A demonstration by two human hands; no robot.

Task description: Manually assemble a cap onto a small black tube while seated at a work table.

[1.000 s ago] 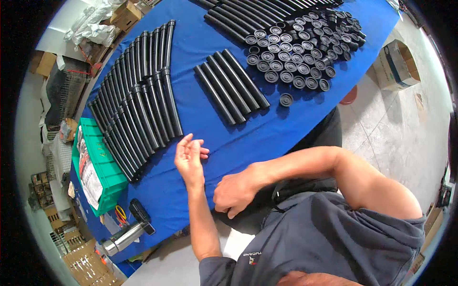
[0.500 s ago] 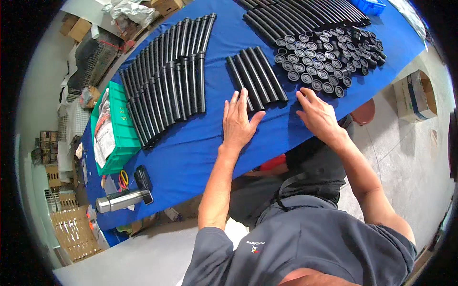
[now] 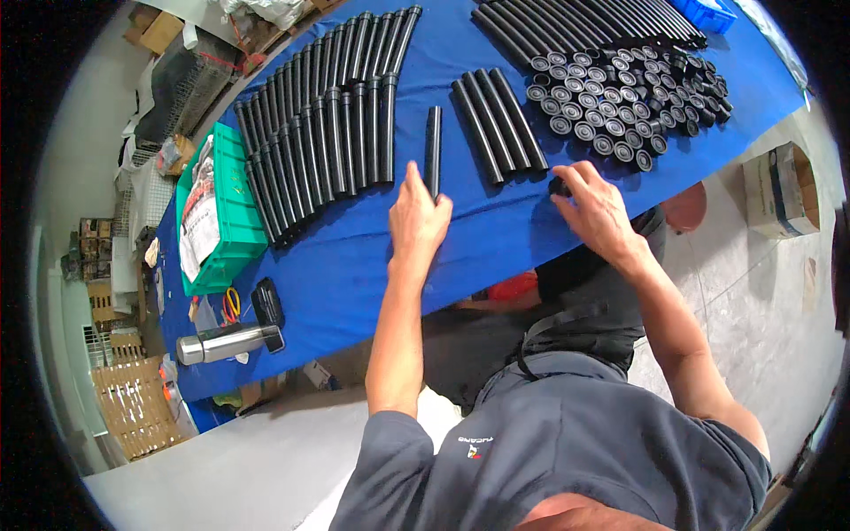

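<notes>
My left hand (image 3: 420, 221) is closed around the lower end of a black tube (image 3: 433, 146), which points away from me over the blue cloth. To its right lies a small row of black tubes (image 3: 501, 128), side by side. My right hand (image 3: 595, 208) pinches a small black cap (image 3: 559, 187) near the table's front edge, just below that row; the fingers hide part of the cap. Beyond this hand sits a pile of round black caps (image 3: 611, 115) with ringed faces. At the left, many tubes with wider collars (image 3: 332, 142) lie in two overlapping rows.
A green crate (image 3: 232, 257) with paper and cloth stands at the table's left. Near it lie a steel flask (image 3: 221, 345), a black case (image 3: 266, 303) and yellow-handled scissors (image 3: 231, 305). More plain tubes (image 3: 584, 19) and a blue bin (image 3: 706, 13) occupy the far side. A carton (image 3: 779, 190) stands on the floor.
My left hand has taken one tube from the small row and drawn it left, apart from the others. My right hand stays near the same spot, now with a black cap showing in its fingers.
</notes>
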